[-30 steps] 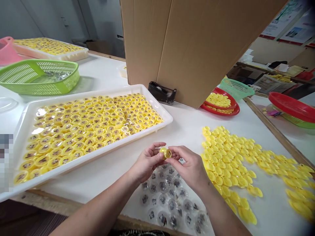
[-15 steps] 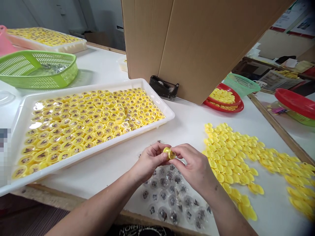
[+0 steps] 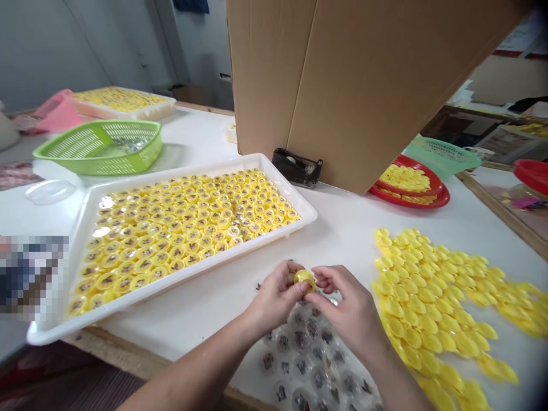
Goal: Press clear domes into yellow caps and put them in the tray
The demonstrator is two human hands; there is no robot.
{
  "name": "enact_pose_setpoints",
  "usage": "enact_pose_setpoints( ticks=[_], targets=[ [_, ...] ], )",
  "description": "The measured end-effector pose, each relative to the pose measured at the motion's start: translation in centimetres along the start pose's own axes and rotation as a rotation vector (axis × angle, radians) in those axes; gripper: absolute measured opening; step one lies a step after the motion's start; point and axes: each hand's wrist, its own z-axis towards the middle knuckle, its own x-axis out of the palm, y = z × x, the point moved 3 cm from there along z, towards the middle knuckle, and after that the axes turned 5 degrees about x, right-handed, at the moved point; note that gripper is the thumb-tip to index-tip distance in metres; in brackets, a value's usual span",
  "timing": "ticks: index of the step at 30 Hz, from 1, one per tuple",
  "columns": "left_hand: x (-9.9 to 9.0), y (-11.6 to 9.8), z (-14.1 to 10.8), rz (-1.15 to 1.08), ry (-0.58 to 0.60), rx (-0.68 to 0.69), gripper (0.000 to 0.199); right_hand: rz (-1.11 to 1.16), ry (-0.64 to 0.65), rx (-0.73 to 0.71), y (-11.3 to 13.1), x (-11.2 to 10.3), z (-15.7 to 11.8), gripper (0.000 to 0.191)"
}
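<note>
Between my hands, above the table, is a small round yellow plastic cap [image 3: 304, 277]. My left hand [image 3: 278, 295] pinches it from the left with thumb and fingers. My right hand [image 3: 349, 302] has curled fingers and thumb at the cap's right edge; its exact contact is hard to see. Below the hands lie many clear round plastic pieces [image 3: 301, 365] with dark printed figures, partly covered by my hands and right forearm. To the right spreads a layer of loose yellow discs [image 3: 419, 297]. A white tray [image 3: 295, 228] at the left holds rows of yellow caps with printed centres.
A tall cardboard box [image 3: 342, 85] stands behind, with a black tape dispenser [image 3: 297, 167] at its foot. Red plates [image 3: 443, 197] and a green basket [image 3: 445, 154] are at the back right. A lime basket [image 3: 111, 165] and another filled tray [image 3: 165, 108] stand back left.
The view has shifted, so most things appear lower and further right. The cap has turned between my fingers: its printed face showed before and its plain yellow side shows now. My right fingers have loosened slightly.
</note>
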Motion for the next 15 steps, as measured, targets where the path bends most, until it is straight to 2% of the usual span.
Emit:
enact_pose_setpoints(
  ticks=[2,6,9,12,15],
  targets=[
    [-0.1,0.1,0.0,0.052,0.002,0.041,0.031,0.14,0.081,0.126,-1.4,0.3,0.1,0.027],
    [-0.5,0.4,0.1,0.259,-0.05,0.11,0.033,0.409,0.234,0.302,-3.1,1.5,-0.1,0.023],
    [-0.6,0.1,0.0,0.45,-0.101,0.099,0.032,0.447,0.208,0.355,-3.5,2.1,-0.7,0.025],
    [-0.1,-0.4,-0.2,0.639,-0.129,0.085,0.028,0.447,0.151,0.33,-3.2,2.4,-1.1,0.026],
    [0.8,-0.8,-0.6,0.702,-0.134,0.111,0.027,0.473,0.09,0.295,-2.6,2.2,-1.2,0.024]
  ],
)
